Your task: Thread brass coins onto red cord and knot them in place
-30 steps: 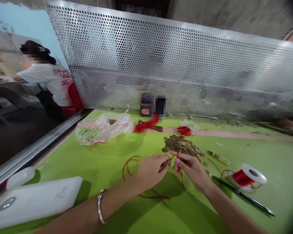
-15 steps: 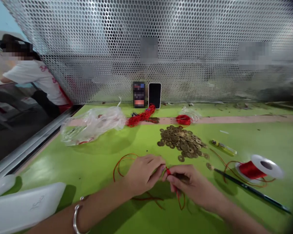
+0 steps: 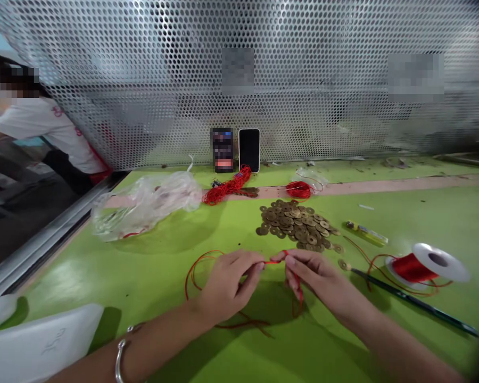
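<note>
A red cord (image 3: 272, 261) stretches between my two hands above the green table. My left hand (image 3: 233, 282) pinches one stretch of it between thumb and fingertips. On the other side my right hand (image 3: 315, 271) grips the cord, which loops over its index finger, and a red length dangles below its fingers. More cord curves out behind my left hand, and loose ends lie on the table under it. Just beyond the hands is a pile of brass coins (image 3: 295, 221) with holes in the middle.
Right of my hands lie a white spool of red cord (image 3: 413, 268), a dark green pen (image 3: 415, 299) and a yellow lighter (image 3: 366, 233). Two phones lean on the mesh panel behind red cord bundles (image 3: 227, 189). A plastic bag (image 3: 151, 205) lies left; a person sits beyond.
My hands have drawn apart a little, and my right hand has moved up and to the right. More red cord now shows taut between them. The view has tilted slightly.
</note>
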Action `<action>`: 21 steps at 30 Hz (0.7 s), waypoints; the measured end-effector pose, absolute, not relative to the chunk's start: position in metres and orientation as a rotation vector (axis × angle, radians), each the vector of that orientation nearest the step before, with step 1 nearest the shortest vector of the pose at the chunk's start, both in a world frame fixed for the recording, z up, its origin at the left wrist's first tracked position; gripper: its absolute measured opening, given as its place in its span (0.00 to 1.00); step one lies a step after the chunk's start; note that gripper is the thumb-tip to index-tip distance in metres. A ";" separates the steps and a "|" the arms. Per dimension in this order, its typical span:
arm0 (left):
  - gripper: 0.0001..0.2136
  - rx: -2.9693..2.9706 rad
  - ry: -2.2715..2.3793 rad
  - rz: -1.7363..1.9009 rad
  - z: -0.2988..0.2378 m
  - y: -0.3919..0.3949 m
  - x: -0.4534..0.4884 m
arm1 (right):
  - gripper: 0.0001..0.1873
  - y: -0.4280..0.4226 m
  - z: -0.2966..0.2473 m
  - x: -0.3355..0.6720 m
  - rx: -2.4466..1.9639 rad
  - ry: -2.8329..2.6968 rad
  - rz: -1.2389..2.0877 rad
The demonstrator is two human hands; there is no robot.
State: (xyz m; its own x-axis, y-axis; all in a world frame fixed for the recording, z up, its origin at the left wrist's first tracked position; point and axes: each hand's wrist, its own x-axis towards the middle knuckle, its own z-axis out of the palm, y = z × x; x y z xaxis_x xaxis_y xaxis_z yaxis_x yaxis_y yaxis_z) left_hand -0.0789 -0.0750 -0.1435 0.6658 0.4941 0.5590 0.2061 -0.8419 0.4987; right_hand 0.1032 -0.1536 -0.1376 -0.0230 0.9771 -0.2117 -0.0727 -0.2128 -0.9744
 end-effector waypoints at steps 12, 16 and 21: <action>0.14 2.160 0.854 0.819 -0.134 -0.073 -0.078 | 0.23 -0.150 -0.127 0.130 -1.427 -1.100 1.001; 0.14 2.188 0.858 0.558 -0.119 -0.062 -0.077 | 0.26 -0.146 -0.120 0.150 -1.503 -1.095 0.882; 0.16 2.269 0.875 0.350 -0.076 -0.039 -0.092 | 0.25 -0.143 -0.124 0.182 -1.497 -1.016 0.749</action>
State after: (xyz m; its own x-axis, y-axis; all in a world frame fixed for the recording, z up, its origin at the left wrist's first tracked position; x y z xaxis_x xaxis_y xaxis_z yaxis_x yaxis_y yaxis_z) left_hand -0.0918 -0.0385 -0.0756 0.7389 0.6738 0.0080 0.4936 -0.5493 0.6743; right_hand 0.1818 -0.1430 -0.1240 0.4274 0.9007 0.0778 0.1929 -0.0067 -0.9812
